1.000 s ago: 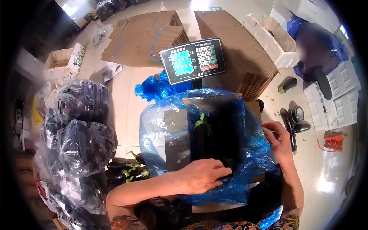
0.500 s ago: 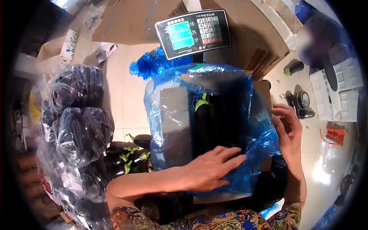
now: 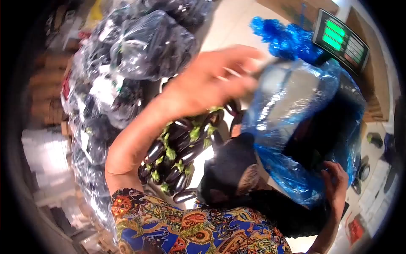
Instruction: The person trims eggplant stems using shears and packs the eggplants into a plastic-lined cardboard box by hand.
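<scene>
My left hand (image 3: pixel 213 80) is raised over a heap of eggplants (image 3: pixel 173 154). It is blurred, with its fingers apart and nothing seen in them. My right hand (image 3: pixel 336 180) is at the near right rim of a blue plastic bag (image 3: pixel 281 163), fingers curled at the film. The bag stands wide at the top, with a pale panel (image 3: pixel 287 91) showing through its left side. Its inside is dark, so the contents cannot be made out. The eggplants lie left of the bag, dark and glossy with green stems.
Clear bags of dark produce (image 3: pixel 154 46) are piled on the left. A scale display (image 3: pixel 340 40) with green readouts stands beyond the blue bag, near bunched blue plastic (image 3: pixel 289 40). A dark-clothed knee (image 3: pixel 228 169) is close in front. Loose eggplants (image 3: pixel 374 139) lie on the right floor.
The view has swung left and down. My left hand has left the blue bag and moved over the eggplant heap. My right hand remains at the bag's right side.
</scene>
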Action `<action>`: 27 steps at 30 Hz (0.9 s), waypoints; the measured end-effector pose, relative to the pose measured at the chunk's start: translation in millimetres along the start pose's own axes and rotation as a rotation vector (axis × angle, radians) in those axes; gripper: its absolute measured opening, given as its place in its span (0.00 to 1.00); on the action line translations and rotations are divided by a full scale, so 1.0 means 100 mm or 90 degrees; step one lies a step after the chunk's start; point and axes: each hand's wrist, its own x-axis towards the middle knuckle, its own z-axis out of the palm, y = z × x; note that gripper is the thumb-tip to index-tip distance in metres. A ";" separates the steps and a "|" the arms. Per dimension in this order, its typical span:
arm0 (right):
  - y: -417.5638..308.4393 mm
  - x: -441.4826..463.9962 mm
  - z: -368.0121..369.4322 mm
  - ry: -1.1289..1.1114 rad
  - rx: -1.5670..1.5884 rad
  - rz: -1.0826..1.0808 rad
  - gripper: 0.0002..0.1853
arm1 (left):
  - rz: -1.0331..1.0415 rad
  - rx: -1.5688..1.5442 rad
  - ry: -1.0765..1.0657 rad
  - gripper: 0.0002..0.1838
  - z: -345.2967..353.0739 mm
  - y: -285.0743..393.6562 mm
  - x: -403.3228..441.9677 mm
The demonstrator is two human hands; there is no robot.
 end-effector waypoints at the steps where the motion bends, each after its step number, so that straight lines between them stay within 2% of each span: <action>1: 0.00 0.02 0.01 0.009 0.005 0.010 0.11 | -0.046 0.007 0.082 0.24 -0.23 -0.21 -0.19; 2: -0.02 0.01 0.02 0.021 0.008 0.025 0.12 | -0.115 0.020 0.150 0.23 -0.41 -0.38 -0.43; 5: 0.00 -0.03 0.03 0.027 -0.057 0.003 0.11 | -0.170 0.092 0.257 0.22 -0.73 -1.23 -1.24; 7: -0.05 -0.03 -0.01 0.001 -0.032 0.022 0.11 | -0.300 0.030 0.371 0.20 -0.71 -1.40 -1.68; 8: -0.06 -0.05 -0.03 -0.010 -0.022 0.034 0.11 | -0.320 0.015 0.421 0.20 -0.69 -1.62 -1.92; 9: -0.04 -0.06 -0.01 0.004 -0.025 0.016 0.11 | -0.329 0.138 0.442 0.19 -0.72 -1.98 -2.20; 11: 0.05 -0.07 0.04 0.041 -0.029 -0.015 0.11 | -0.342 0.269 0.498 0.17 -0.50 -2.21 -2.51; 13: 0.04 -0.06 0.07 0.062 -0.050 -0.016 0.11 | -0.301 0.448 0.436 0.16 -0.11 -2.36 -2.63; 15: -0.05 -0.04 0.08 0.066 -0.060 -0.025 0.11 | -0.130 0.553 0.300 0.22 0.22 -2.45 -2.58; 18: -0.23 0.00 0.13 0.071 -0.080 -0.040 0.11 | -0.136 0.748 0.103 0.29 0.47 -2.62 -2.17; 19: -0.24 0.00 0.15 0.073 -0.100 -0.063 0.12 | -0.140 0.835 0.057 0.28 0.50 -2.72 -2.03; 21: -0.24 0.02 0.17 0.083 -0.140 -0.101 0.12 | -0.206 0.888 -0.016 0.27 0.53 -3.01 -1.79; 22: -0.20 0.05 0.18 0.070 -0.148 -0.130 0.13 | -0.195 0.903 -0.061 0.27 0.49 -3.20 -1.79; 23: -0.13 0.01 0.16 0.063 -0.160 -0.140 0.13 | -0.403 0.862 -0.293 0.27 0.39 -2.94 -1.49; 24: -0.13 -0.02 0.14 0.061 -0.151 -0.129 0.14 | -0.325 0.840 -0.230 0.27 0.36 -3.16 -1.51; 25: -0.19 -0.05 0.13 0.060 -0.137 -0.115 0.14 | -0.113 0.897 -0.050 0.11 0.36 -3.33 -1.59; 26: -0.20 -0.09 0.11 0.076 -0.130 -0.126 0.14 | -0.106 0.926 -0.047 0.10 0.37 -3.37 -1.59; 27: -0.21 -0.12 0.09 0.086 -0.122 -0.147 0.14 | -0.043 0.930 -0.012 0.11 0.35 -3.41 -1.63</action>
